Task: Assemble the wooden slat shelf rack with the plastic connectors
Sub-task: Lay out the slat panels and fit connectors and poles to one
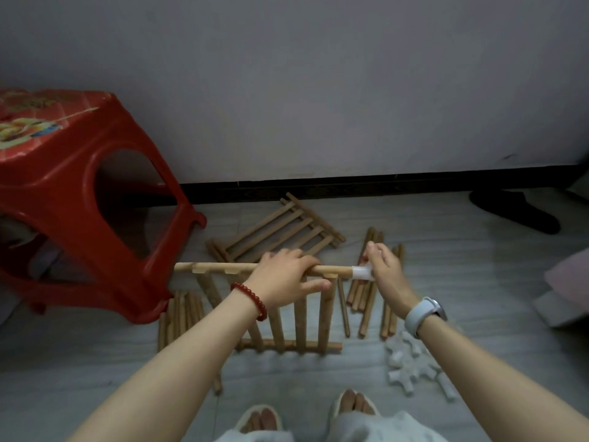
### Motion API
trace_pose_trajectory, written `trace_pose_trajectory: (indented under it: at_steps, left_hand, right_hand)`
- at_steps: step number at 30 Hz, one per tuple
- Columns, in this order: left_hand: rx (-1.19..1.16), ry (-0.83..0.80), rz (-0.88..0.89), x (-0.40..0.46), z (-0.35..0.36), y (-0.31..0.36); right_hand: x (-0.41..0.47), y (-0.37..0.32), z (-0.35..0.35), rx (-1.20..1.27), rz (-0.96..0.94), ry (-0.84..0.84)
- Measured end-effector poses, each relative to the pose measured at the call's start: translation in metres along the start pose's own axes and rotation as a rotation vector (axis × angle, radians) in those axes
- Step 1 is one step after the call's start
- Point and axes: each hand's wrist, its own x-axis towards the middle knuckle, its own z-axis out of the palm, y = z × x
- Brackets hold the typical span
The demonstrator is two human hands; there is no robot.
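A wooden slat panel [299, 317] stands upright on the floor in front of me. My left hand [287, 279] grips its round top rail near the right end. A white plastic connector [361, 272] sits on that rail's right tip, and my right hand [384, 266] pinches it. A second slat panel [277, 229] lies flat further back. Loose wooden rods lie in bundles at the left [180, 317] and at the right [366, 295]. A heap of white connectors [411, 365] lies on the floor at the lower right.
A red plastic stool [83, 199] stands at the left, close to the panel. The wall with a black skirting [350, 185] runs behind. A dark slipper [516, 210] lies at the far right. My slippered feet [306, 413] are at the bottom.
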Motion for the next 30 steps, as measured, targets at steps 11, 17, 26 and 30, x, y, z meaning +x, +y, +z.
trace_pose_trajectory:
  at_steps: [11,17,26,30]
  left_hand:
    - [0.146,0.284,0.075,0.009,0.033,0.006]
    - [0.167,0.242,0.053,0.008,0.034,0.007]
    - [0.186,0.342,0.096,0.016,0.041,0.018]
    - [0.167,0.456,0.044,0.036,0.055,0.021]
  right_hand:
    - [0.016,0.02,0.007,0.013,0.406,-0.027]
    - [0.015,0.023,0.009,0.037,0.399,-0.035]
    - [0.017,0.061,-0.031,0.22,0.405,-0.076]
    - [0.006,0.158,-0.074,-0.557,0.331,-0.185]
